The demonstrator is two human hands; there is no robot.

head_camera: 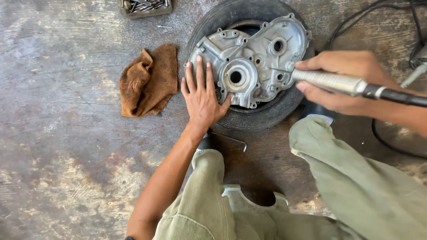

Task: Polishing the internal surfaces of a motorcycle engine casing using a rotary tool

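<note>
Looking down from head height at two bare hands at work over a concrete floor [66,133].

Left hand [202,95]: lying flat and spread, fingers fanned and pointing away from the body, palm pressing on the near-left edge of a cast metal engine cover [251,58] and partly on the tyre beneath.

Right hand [344,80]: closing around a slim silver rotary tool handpiece [331,81], pinching it pen-fashion between thumb and fingers. Handpiece running almost level across the view, long axis left to right, working end pointing left and meeting the right edge of the cover; tip itself too small to make out. Black flexible shaft [400,96] trailing off to the right from the rear of the handpiece.

Engine cover: dull grey aluminium, irregular and roughly kidney-shaped, long axis slanting from near-left to far-right, with one large round bore near the middle, a smaller bore toward the far-right, and many small bolt lugs round the rim. Resting face-up on a small black tyre [267,113] lying flat on the floor.

Just left of the tyre, a crumpled brown rag [149,80]. At the top edge, a small tray of metal bits [144,6]. Near the left knee, a bent metal key [233,141]. Olive-green trousers [356,191] filling the bottom of the view.
</note>
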